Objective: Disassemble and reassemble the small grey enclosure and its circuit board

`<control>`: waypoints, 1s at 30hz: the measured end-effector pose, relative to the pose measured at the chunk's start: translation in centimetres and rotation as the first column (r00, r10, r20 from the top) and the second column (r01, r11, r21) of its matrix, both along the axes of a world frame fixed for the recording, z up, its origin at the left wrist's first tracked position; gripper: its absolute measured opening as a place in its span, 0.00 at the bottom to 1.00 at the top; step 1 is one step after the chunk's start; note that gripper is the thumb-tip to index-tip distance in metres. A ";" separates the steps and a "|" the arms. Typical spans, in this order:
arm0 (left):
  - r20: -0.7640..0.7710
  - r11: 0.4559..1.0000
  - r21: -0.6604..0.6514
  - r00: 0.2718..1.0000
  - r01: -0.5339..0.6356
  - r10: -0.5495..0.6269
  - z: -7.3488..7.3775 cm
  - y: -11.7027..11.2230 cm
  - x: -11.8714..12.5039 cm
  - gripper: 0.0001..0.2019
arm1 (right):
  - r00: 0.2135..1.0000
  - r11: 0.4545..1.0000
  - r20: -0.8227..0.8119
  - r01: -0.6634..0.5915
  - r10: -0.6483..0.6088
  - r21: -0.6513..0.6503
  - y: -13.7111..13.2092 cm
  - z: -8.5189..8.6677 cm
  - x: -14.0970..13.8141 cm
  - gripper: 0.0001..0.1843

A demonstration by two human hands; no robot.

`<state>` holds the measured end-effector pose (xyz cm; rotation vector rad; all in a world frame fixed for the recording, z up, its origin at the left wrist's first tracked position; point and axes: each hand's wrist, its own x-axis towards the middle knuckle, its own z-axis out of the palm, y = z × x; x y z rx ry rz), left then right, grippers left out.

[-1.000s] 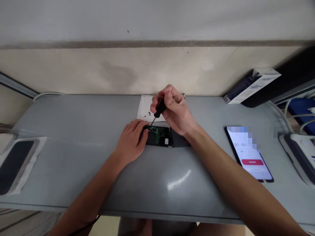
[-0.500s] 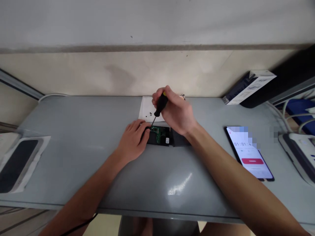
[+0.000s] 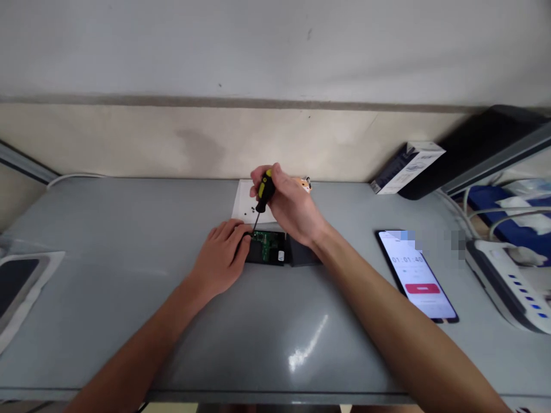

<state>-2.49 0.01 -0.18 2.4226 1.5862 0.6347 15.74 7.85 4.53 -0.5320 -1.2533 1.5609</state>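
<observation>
A small black device with a green circuit board [image 3: 269,247] lies open at the middle of the grey table [image 3: 129,275]. My left hand [image 3: 221,255] rests flat against its left end, fingers pressing the casing. My right hand [image 3: 290,203] is closed around a black and yellow screwdriver [image 3: 262,195], held nearly upright with its tip on the board's left corner. A black cover piece [image 3: 303,252] lies just right of the board, under my right wrist.
A white sheet [image 3: 245,201] with several tiny dark screws lies behind the device. A lit phone [image 3: 415,275] lies to the right, a power strip [image 3: 508,281] and cables further right. A dark and white box [image 3: 407,166] leans at the wall. A padded sleeve [image 3: 17,284] sits far left.
The camera has shifted, so everything sits a little lower and to the left. My right hand has stood the screwdriver more upright over the board's left corner. My left hand stays on the device.
</observation>
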 end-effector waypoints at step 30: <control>0.254 0.898 -0.394 0.962 0.197 -0.099 2.8 0.5 -2.0 0.35 | 0.124 0.914 0.939 -0.220 -0.319 0.340 -7.6 0.0 12.9 0.33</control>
